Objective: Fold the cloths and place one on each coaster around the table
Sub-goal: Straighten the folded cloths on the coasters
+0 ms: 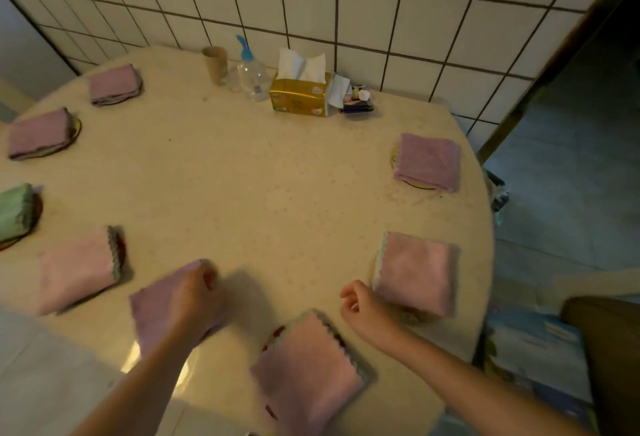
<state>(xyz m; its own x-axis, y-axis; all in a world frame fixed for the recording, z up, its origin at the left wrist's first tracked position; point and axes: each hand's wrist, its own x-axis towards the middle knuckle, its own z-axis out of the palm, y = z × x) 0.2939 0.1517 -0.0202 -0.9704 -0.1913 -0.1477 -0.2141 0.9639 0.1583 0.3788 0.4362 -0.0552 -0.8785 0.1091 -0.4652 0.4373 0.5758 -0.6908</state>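
Note:
Several folded cloths ring the round table (263, 193), most lying on coasters whose rims peek out. My left hand (197, 297) grips a folded purple cloth (152, 311) at the near left edge, over a shiny coaster (133, 359). My right hand (360, 307) hovers loosely curled with nothing in it, between a pink cloth (308, 369) at the near edge and another pink cloth (415, 272) to its right. A purple cloth (429, 161) lies at the right. More cloths sit on the left: pink (79, 269), green (14, 213), purple (40, 134) and purple (114, 83).
At the back by the tiled wall stand a cardboard tube (214, 63), a clear bottle with a blue cap (251, 75), a gold tissue box (301, 94) and small items (358, 101). A box and a brown seat (602, 338) are to the right of the table.

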